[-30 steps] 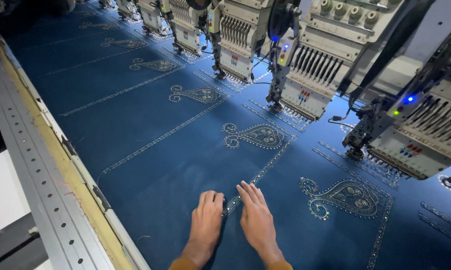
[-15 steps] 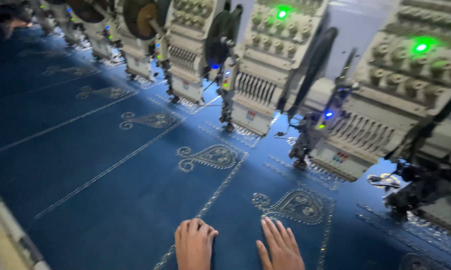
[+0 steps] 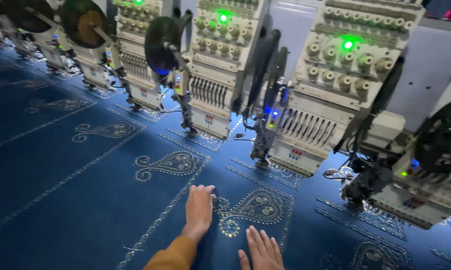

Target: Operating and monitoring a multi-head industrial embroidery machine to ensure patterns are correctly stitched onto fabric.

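Observation:
My left hand (image 3: 199, 207) lies flat, fingers together, on a wide sheet of dark blue fabric (image 3: 75, 200), just left of a silver paisley motif (image 3: 253, 207) stitched into it. An orange sleeve covers that forearm. My right hand (image 3: 261, 250) rests palm down at the bottom edge of the view, fingers spread, below the same motif. Neither hand holds anything. A second paisley motif (image 3: 168, 164) lies further left on the cloth.
A row of cream embroidery machine heads (image 3: 335, 95) with green lights stands along the far side of the fabric, needle bars close above the cloth. Black sequin reels (image 3: 160, 37) hang on the heads. More stitched motifs (image 3: 103, 131) run off to the left.
The view has swung up and right toward the machine heads. My left hand has slid forward beside the motif, while my right hand has dropped back toward the bottom edge.

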